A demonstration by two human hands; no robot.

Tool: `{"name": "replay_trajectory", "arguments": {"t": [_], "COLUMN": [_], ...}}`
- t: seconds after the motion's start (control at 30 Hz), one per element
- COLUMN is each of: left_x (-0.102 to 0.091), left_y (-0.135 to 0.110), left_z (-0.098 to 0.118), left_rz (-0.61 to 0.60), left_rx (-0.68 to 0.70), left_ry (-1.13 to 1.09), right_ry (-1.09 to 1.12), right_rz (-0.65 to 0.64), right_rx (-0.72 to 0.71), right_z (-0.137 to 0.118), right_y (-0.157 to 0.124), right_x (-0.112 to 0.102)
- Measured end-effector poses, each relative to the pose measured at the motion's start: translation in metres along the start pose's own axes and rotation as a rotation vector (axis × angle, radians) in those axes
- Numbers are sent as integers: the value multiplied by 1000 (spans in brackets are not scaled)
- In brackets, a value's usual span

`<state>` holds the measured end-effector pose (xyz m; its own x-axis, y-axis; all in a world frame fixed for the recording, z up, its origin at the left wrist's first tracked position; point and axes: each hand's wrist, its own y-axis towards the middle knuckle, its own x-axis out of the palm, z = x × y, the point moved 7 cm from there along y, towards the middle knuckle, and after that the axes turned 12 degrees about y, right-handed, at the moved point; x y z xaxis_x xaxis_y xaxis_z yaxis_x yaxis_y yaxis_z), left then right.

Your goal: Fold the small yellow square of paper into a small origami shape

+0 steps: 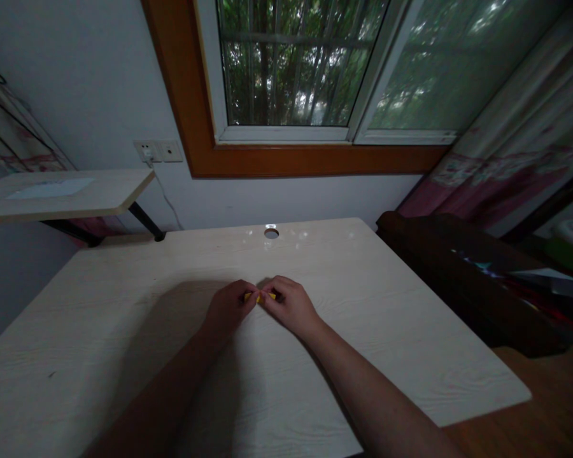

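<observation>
A small yellow object [259,298] is pinched between my two hands over the middle of the pale wood desk [363,356]. My left hand [229,306] grips its left end with thumb and bent fingers. On the other side, my right hand [290,303] holds the right end in the same way. The fingertips of both hands meet, or nearly meet, at its centre. Most of the object is covered by the fingers, so its kind cannot be made out.
A raised shelf [119,194] on black legs stands at the desk's back left. A round cable hole [271,233] lies near the back edge. Behind are a wall socket [157,151] with a plugged cord and a window [296,70]. Dark furniture [458,280] stands along the right.
</observation>
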<state>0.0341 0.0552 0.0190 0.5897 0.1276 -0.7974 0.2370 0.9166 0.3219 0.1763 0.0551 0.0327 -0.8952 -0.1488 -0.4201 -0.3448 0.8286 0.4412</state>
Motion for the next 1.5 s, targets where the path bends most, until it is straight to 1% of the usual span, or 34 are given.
{"name": "replay_trajectory", "arguments": {"t": [0.13, 0.33, 0.4, 0.47, 0.53, 0.63, 0.7, 0.83, 0.93, 1.07, 1.13, 1.2, 1.3, 1.33, 1.4, 1.5], "left_x": [-2, -5, -7, -8, -8, -9, -9, -10, -12, -20, -23, -25, -21, -19, -13, -6], "left_y": [0, -1, -1, -1, 0, 0, 1, 1, 0, -1, -2, -2, 0, 0, 2, 1], "left_z": [-5, -17, -19, -19, -17, -13, -11, -9, -14, -29, -37, -39, -28, -23, -12, -4], "left_rz": [39, 82, 91, 89, 78, 61, 54, 53, 84, 172, 231, 266, 239, 219, 132, 41], "left_rx": [-53, -153, -180, -196, -194, -172, -169, -176, -207, -304, -357, -366, -273, -227, -141, -73], "left_ry": [-6, -104, -122, -141, -158, -162, -159, -162, -166, -208, -264, -302, -319, -319, -305, -235], "right_ry": [-21, 2, 45, 104, 158, 193, 191, 173, 173, 250, 287, 300, 280, 266, 228, 178], "right_rz": [74, 295, 336, 305, 219, 53, 13, 57, 129, 267, 307, 299, 234, 212, 158, 105], "right_rx": [32, 166, 195, 192, 173, 149, 139, 130, 148, 220, 251, 258, 214, 189, 141, 89], "right_z": [4, 24, 28, 28, 25, 18, 14, 12, 17, 32, 38, 38, 30, 25, 17, 9], "right_y": [0, -3, -4, -2, -1, 0, -1, -1, -1, -4, -5, -5, -3, -2, -1, -1], "right_x": [-5, -26, -30, -28, -20, -5, -1, -5, -11, -20, -23, -22, -18, -17, -14, -11]}}
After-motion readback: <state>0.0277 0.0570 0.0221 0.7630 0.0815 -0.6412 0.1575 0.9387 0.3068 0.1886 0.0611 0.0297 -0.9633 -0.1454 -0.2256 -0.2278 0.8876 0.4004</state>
